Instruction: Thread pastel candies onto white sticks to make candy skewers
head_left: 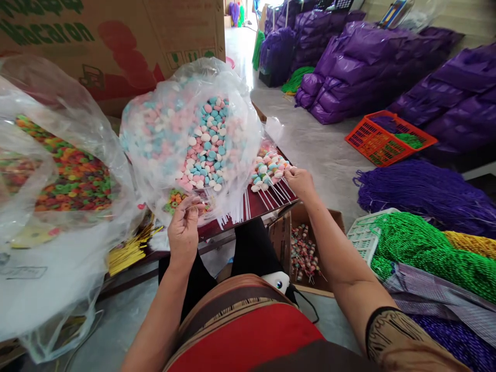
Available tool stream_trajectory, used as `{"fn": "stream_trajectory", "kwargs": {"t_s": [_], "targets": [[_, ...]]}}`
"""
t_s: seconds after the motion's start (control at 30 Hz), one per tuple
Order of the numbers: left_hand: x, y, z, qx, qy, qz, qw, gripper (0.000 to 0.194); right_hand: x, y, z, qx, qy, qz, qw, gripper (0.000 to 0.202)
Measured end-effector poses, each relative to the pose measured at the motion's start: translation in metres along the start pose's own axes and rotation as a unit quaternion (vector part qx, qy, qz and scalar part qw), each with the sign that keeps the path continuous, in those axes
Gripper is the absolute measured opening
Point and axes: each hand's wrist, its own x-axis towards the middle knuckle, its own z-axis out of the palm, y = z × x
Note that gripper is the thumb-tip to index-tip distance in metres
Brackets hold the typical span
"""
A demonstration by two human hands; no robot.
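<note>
A large clear bag (pixel 242 129) full of pink, white and blue candies lies open on the dark red table (pixel 256 204). My left hand (pixel 185 222) is at the bag's front edge, its fingers bent together beside small ring candies (pixel 175 200); what they hold, if anything, is too small to make out. To the right, my right hand (pixel 300 182) pinches at a pile of candy skewers (pixel 267 170) on the table's right corner. What sits between its fingertips is not clear. White sticks (pixel 237 211) lie along the front edge between my hands.
Another bag of colourful rings (pixel 77 175) and yellow twist ties (pixel 129 248) are at left. A cardboard box (pixel 194 31) stands behind. Below the table's right end, a carton (pixel 281 237) holds finished-looking skewers. An orange basket (pixel 382 142), green cords (pixel 434 253) and purple bundles (pixel 360 57) are at right.
</note>
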Motion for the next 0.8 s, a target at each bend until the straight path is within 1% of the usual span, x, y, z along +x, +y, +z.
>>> {"fn": "stream_trajectory", "kwargs": {"t_s": [0.13, 0.2, 0.23, 0.3, 0.37, 0.47, 0.53, 0.6, 0.7, 0.8], "targets": [[-0.001, 0.0, -0.002, 0.001, 0.009, -0.001, 1.0, 0.034, 0.002, 0.004, -0.016, -0.047, -0.013, 0.001, 0.999, 0.048], [-0.002, 0.0, -0.002, 0.004, 0.012, -0.004, 1.0, 0.033, 0.004, 0.01, -0.022, -0.069, -0.005, 0.001, 0.998, 0.052], [-0.002, -0.001, -0.001, 0.006, 0.013, -0.005, 1.0, 0.033, 0.006, 0.013, -0.024, -0.069, 0.004, -0.002, 0.998, 0.053], [-0.002, -0.001, -0.001, 0.015, 0.009, -0.007, 1.0, 0.033, 0.014, 0.021, -0.025, -0.027, 0.02, -0.01, 0.999, 0.053], [-0.002, -0.002, -0.001, 0.025, 0.003, -0.009, 1.0, 0.032, 0.024, 0.029, -0.023, 0.035, 0.019, -0.022, 0.999, 0.053], [-0.003, -0.002, -0.001, 0.022, -0.004, -0.012, 1.0, 0.03, 0.036, 0.036, -0.012, 0.138, -0.029, -0.038, 0.989, 0.058], [-0.004, -0.001, 0.001, 0.014, -0.01, -0.016, 1.0, 0.028, 0.037, 0.037, -0.004, 0.182, -0.064, -0.048, 0.98, 0.06], [-0.005, -0.001, 0.002, 0.012, -0.015, -0.02, 1.0, 0.027, 0.034, 0.035, 0.003, 0.201, -0.083, -0.054, 0.975, 0.064], [-0.003, -0.004, 0.0, 0.012, -0.018, -0.019, 1.0, 0.028, 0.029, 0.031, 0.012, 0.217, -0.073, -0.069, 0.971, 0.068], [0.005, -0.009, -0.008, 0.013, 0.011, -0.007, 1.0, 0.029, 0.027, 0.03, 0.017, 0.228, -0.048, -0.078, 0.969, 0.069]]}}
